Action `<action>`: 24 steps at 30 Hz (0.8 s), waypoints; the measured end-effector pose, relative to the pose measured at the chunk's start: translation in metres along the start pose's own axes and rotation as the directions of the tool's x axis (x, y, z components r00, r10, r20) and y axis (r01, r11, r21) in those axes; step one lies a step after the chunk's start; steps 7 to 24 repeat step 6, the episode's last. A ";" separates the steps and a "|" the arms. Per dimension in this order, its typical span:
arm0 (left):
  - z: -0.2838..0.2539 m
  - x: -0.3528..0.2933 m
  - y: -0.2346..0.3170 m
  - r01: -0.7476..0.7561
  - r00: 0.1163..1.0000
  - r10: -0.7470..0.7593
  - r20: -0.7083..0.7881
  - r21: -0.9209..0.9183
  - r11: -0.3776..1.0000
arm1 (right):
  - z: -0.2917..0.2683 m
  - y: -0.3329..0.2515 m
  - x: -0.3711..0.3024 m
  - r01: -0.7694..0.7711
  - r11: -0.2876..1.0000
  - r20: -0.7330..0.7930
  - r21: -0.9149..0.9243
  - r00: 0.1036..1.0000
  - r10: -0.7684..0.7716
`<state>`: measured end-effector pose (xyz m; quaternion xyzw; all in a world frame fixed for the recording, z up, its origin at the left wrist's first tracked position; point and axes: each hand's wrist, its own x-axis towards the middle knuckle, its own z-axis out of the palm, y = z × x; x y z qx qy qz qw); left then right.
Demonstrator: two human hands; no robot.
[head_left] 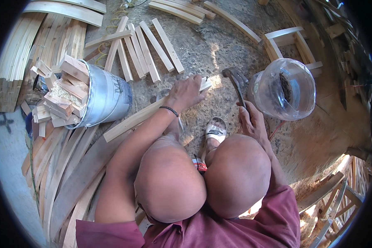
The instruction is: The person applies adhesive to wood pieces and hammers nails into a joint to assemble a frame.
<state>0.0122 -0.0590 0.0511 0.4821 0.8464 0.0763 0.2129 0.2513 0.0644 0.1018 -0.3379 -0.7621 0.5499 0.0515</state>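
Left hand [187,93] covers slat [153,111] end; hammer [235,80] handle hidden in right hand [252,122].

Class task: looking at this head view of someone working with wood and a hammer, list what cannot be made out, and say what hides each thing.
- Head view: the slat end under the left hand, covered by the hand.
- The hammer handle, hidden in the right hand grip.
- The jar contents: a dark clump, too blurred to tell.
- The bucket depth, hidden by wood blocks.
- The frame at lower right, cut off by the rim.
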 end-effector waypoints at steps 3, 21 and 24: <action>0.000 0.001 0.000 0.027 1.000 -0.027 0.001 -0.030 0.999 | -0.002 -0.015 0.007 0.016 0.998 0.063 -0.059 0.998 -0.012; 0.000 0.000 0.000 0.029 0.998 -0.031 -0.046 -0.053 0.998 | -0.004 -0.029 0.013 0.021 0.997 0.120 -0.072 0.993 -0.013; 0.000 0.000 0.000 0.029 0.998 -0.031 -0.046 -0.053 0.998 | -0.004 -0.029 0.013 0.021 0.997 0.120 -0.072 0.993 -0.013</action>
